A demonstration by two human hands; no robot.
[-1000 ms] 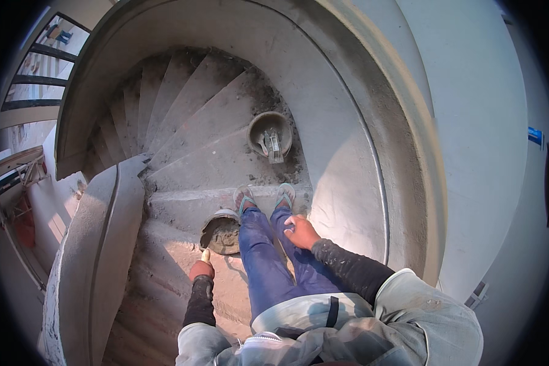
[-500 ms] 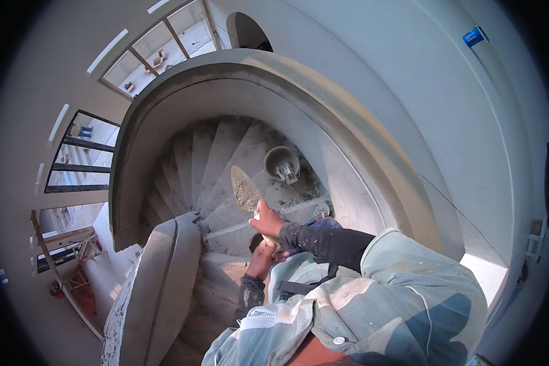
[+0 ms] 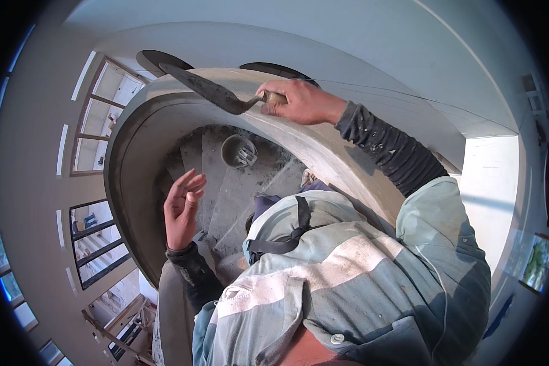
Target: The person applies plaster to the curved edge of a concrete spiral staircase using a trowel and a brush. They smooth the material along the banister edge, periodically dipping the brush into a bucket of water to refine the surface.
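Observation:
My right hand (image 3: pixel 308 102) is closed round the wooden handle of a pointed trowel (image 3: pixel 210 90). It holds the trowel over the broad rim of the curved stair wall (image 3: pixel 354 149), with the blade pointing to the far left. The blade's dark side shows; whether mortar lies on it, I cannot tell. Lower and to the left, my left hand (image 3: pixel 184 210) hangs in the air above the stairwell, fingers loosely stretched and holding nothing.
On the dusty winding steps (image 3: pixel 216 183) stands a round bucket (image 3: pixel 230 160) with a light-coloured tool inside. The curved wall wraps round the stairs at the far and left sides. Window openings (image 3: pixel 100 241) lie to the left, with a wooden frame (image 3: pixel 119 332) at lower left.
My right hand has lifted the trowel up and away, over the wall's rim. The trowel has turned, and the mortar seen on it is out of sight. My left hand has opened and moved left.

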